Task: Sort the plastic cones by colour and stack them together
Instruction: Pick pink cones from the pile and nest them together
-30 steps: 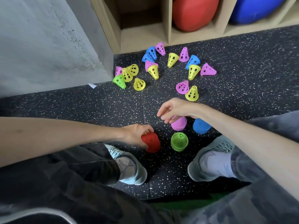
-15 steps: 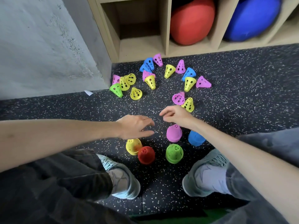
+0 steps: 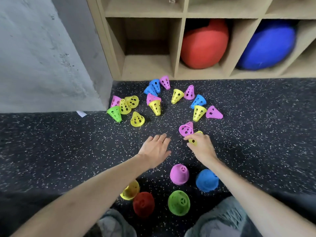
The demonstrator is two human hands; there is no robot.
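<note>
Several loose perforated cones in yellow, pink, blue and green lie scattered on the speckled floor by the shelf. My right hand [image 3: 200, 146] grips a yellow cone [image 3: 194, 141], mostly hidden under its fingers, right beside a pink cone [image 3: 186, 129]. My left hand [image 3: 156, 148] hovers flat with straight fingers over bare floor, holding nothing. Close to my feet stand upright stacks: pink [image 3: 179, 174], blue [image 3: 206, 180], green [image 3: 178, 202], red [image 3: 143, 204] and yellow [image 3: 130, 190], the last partly behind my left forearm.
A wooden cubby shelf [image 3: 181, 47] stands at the far edge, holding a red ball [image 3: 204, 44] and a blue ball [image 3: 266, 47]. A grey concrete wall [image 3: 42, 57] fills the left. My two shoes [image 3: 218, 219] sit at the bottom edge.
My left hand let go of the red stack and moved forward, fingers straightened. My right hand reached from above the pink stack to the yellow cone and closed on it. The view tilted up.
</note>
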